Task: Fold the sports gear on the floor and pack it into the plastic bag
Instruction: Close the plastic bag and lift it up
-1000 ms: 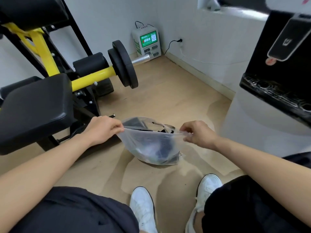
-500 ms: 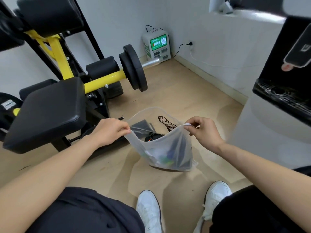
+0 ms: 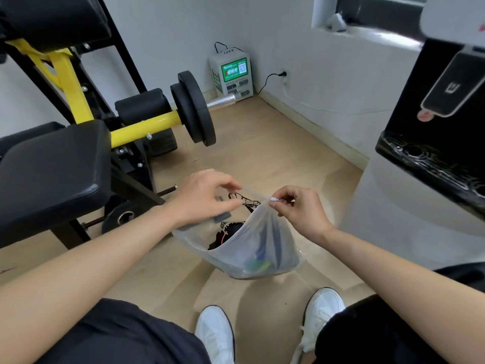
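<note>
Pale wooden floor point(image 3: 275, 158) runs back to a white skirting where two walls meet in a corner, and the widest open stretch lies in the middle, beyond the bag. On the left a black and yellow gym machine point(image 3: 65, 164) crowds in, its padded seat close to the left forearm and its weight plates point(image 3: 194, 109) jutting out over the floor. A small charging station point(image 3: 232, 74) stands in the far corner, plugged into the wall. At the right edge a water dispenser point(image 3: 433, 143) closes that side off. Two white shoes point(image 3: 215, 334) sit at the bottom edge, just short of the bag.

Between the hands hangs the plastic bag point(image 3: 262, 245), clear, its mouth gaping and its bottom down at floor level. Inside lie dark folded clothes point(image 3: 228, 232), a green and blue item point(image 3: 257, 265) at the bottom, and a tangle of black cord point(image 3: 248, 200) at the mouth.

The right hand point(image 3: 296, 208) pinches the bag's top corner at a small white clip. The left hand point(image 3: 207, 198) is motion-blurred over the rim, thumb and forefinger curved and apart; I cannot tell whether it has hold of the plastic.
</note>
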The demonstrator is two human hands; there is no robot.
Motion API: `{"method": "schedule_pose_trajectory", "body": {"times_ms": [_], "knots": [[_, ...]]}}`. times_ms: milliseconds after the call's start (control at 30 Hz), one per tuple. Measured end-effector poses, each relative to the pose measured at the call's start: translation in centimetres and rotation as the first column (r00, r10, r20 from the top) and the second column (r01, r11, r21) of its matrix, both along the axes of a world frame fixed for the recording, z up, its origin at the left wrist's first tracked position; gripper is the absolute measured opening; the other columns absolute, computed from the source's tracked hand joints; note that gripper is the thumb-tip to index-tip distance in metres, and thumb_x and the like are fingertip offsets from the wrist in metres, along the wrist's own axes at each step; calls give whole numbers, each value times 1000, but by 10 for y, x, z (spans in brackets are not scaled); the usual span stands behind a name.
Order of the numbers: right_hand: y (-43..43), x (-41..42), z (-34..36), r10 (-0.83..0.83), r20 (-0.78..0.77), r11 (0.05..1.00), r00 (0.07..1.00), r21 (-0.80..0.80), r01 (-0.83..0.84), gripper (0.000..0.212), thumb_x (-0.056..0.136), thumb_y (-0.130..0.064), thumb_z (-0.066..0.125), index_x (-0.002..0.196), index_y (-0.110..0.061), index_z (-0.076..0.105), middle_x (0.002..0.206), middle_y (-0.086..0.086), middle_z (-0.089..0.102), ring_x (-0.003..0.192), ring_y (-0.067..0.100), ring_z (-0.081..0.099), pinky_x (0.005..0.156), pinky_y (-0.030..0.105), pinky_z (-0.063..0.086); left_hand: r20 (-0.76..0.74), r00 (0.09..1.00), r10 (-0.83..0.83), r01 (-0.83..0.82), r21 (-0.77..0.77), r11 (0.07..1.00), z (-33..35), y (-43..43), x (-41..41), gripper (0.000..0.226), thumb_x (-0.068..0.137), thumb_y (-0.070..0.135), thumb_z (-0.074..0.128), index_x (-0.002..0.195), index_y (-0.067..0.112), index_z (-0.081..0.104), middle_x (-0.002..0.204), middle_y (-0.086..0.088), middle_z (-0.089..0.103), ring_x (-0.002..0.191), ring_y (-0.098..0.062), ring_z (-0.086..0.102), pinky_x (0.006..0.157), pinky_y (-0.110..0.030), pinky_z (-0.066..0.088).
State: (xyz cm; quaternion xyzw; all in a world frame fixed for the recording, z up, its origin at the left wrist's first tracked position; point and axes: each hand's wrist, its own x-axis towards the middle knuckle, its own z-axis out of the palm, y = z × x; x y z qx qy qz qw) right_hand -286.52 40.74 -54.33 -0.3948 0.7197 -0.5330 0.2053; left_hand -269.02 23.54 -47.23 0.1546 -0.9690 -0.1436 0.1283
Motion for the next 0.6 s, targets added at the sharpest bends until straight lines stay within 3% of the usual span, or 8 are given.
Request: {"method": "schedule_pose_trajectory", "body": {"times_ms": [100,200,367,600], "knots": [[0,7,3,38,14,999,999,-8,-37,11,82,-10,80,77,-15,71,63,-4,64,58,14,62,60,20,51,-43,994,-103,96,-132,987,-10,20,-25,46,82,67,58,105,30,74,97,15,73,92,-11,63,75,-30,47],[0,11,3,56,13,998,998,-22,-56,12,80,-15,83,76,-15,71,65,-1,68,61,14,65,63,23,55,-38,981,-190,179,-204,963,-20,28,-36,31,87,56,62,93,28,74,86,13,73,84,-17,65,70,-30,45],[2,10,2,85,-38,996,996,12,-85,10,84,-19,79,79,-14,73,67,1,71,64,16,71,66,24,54,-62,975,-214,195,-223,955,-29,25,-37,19,91,44,70,82,27,71,73,11,69,72,-16,63,58,-29,44],[-1,2,1,46,-35,999,998,4,-46,12,89,-6,70,80,-14,69,75,4,70,61,17,70,63,20,52,69,984,-164,175,-200,964,-31,10,-28,18,90,42,62,81,27,67,75,12,68,73,-17,64,61,-31,48]]}}
